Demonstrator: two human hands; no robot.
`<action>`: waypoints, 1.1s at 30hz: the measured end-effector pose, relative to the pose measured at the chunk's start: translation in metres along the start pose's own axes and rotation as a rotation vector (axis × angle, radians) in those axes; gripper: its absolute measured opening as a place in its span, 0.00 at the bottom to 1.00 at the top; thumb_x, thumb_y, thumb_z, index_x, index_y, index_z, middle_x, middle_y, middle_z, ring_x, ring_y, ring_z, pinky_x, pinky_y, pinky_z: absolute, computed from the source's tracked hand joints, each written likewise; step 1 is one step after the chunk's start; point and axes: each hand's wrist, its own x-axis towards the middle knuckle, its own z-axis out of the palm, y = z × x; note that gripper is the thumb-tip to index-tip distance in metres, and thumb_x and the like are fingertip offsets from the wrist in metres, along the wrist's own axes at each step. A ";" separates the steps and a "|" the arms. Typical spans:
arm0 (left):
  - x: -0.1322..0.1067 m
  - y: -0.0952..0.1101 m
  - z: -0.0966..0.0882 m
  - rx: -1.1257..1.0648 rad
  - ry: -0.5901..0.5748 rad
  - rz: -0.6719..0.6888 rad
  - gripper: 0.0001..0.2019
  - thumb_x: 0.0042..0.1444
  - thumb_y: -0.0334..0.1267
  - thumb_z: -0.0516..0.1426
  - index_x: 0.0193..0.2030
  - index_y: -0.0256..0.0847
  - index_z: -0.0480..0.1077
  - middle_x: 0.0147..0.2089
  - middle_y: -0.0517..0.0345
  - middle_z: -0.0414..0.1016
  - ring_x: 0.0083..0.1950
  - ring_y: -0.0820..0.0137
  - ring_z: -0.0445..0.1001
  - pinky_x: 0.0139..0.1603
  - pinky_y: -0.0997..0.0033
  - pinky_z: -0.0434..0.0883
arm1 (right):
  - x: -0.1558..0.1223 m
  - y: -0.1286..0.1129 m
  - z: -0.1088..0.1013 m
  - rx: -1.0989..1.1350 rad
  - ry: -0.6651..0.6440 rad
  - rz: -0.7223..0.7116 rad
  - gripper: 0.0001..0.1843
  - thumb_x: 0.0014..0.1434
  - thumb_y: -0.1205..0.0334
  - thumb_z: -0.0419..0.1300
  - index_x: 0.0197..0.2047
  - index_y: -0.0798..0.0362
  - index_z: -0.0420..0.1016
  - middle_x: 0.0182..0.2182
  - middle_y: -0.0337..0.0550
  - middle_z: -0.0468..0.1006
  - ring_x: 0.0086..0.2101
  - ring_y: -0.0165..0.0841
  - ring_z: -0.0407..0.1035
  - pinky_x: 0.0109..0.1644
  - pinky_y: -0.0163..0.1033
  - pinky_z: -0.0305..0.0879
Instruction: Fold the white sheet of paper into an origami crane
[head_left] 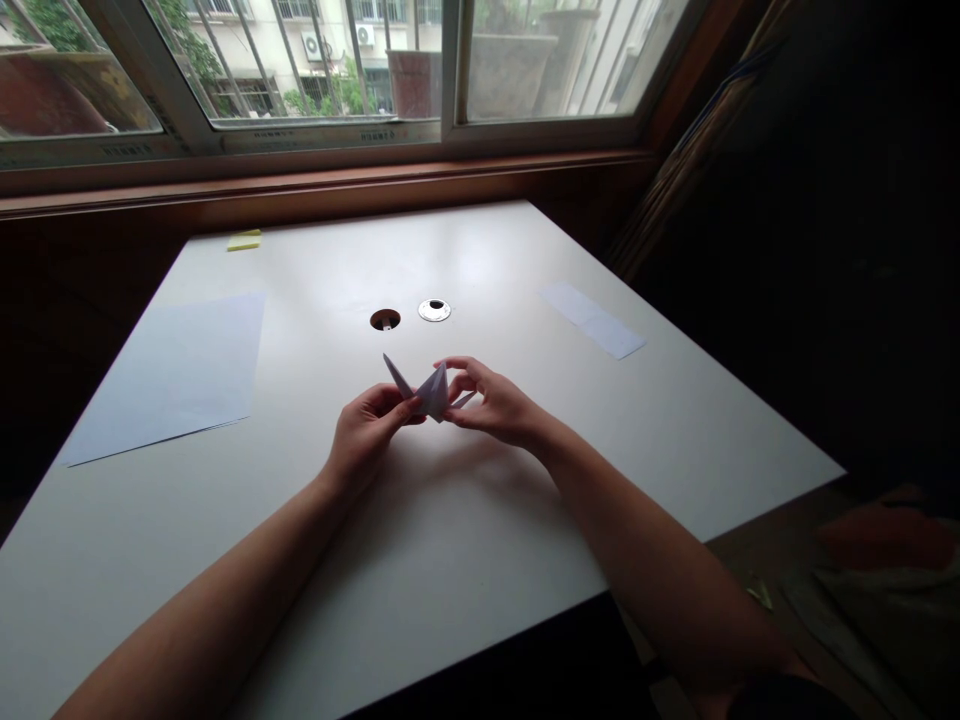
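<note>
A folded paper crane (433, 392) in pale paper is held between my two hands, over the middle of the white table (480, 560). One narrow point of it sticks up to the left, and another shows at the right behind my fingers. My left hand (373, 422) pinches its left side, thumb on top. On the other side, my right hand (491, 400) has its fingers curled round the right part, with fingertips at the upper peak and near the lower edge. Some of the folds are hidden by the fingers.
Flat paper sheets (172, 375) lie at the left, and a paper strip (596, 318) at the right. Yellow sticky notes (244, 240) sit near the back edge. Beyond my hands are a round hole (385, 320) and its cover ring (434, 311). A window (315, 70) stands behind.
</note>
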 end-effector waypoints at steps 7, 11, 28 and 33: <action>0.003 -0.002 -0.001 -0.013 0.075 0.072 0.15 0.53 0.47 0.67 0.41 0.39 0.75 0.39 0.54 0.79 0.40 0.65 0.79 0.48 0.59 0.77 | -0.001 0.002 -0.008 -0.076 0.087 -0.088 0.44 0.52 0.57 0.71 0.68 0.42 0.56 0.54 0.47 0.76 0.57 0.43 0.68 0.61 0.55 0.64; 0.006 -0.004 -0.003 -0.079 0.121 0.081 0.15 0.54 0.46 0.66 0.41 0.39 0.74 0.40 0.55 0.78 0.41 0.66 0.78 0.49 0.60 0.76 | 0.001 0.007 -0.012 -0.009 0.197 -0.057 0.40 0.53 0.54 0.71 0.65 0.42 0.60 0.59 0.47 0.72 0.57 0.40 0.67 0.64 0.55 0.61; 0.008 -0.007 -0.004 -0.126 0.144 0.096 0.14 0.55 0.45 0.66 0.41 0.38 0.74 0.40 0.55 0.78 0.42 0.66 0.77 0.50 0.59 0.76 | 0.006 0.016 -0.002 0.162 0.341 0.066 0.18 0.55 0.47 0.69 0.40 0.53 0.81 0.35 0.46 0.82 0.37 0.36 0.75 0.44 0.42 0.70; 0.008 -0.009 -0.005 -0.135 0.120 0.078 0.14 0.54 0.45 0.66 0.41 0.38 0.74 0.40 0.55 0.77 0.43 0.67 0.77 0.50 0.60 0.76 | 0.005 0.014 -0.001 0.206 0.334 0.085 0.17 0.55 0.48 0.68 0.36 0.54 0.82 0.32 0.45 0.81 0.34 0.34 0.73 0.42 0.41 0.69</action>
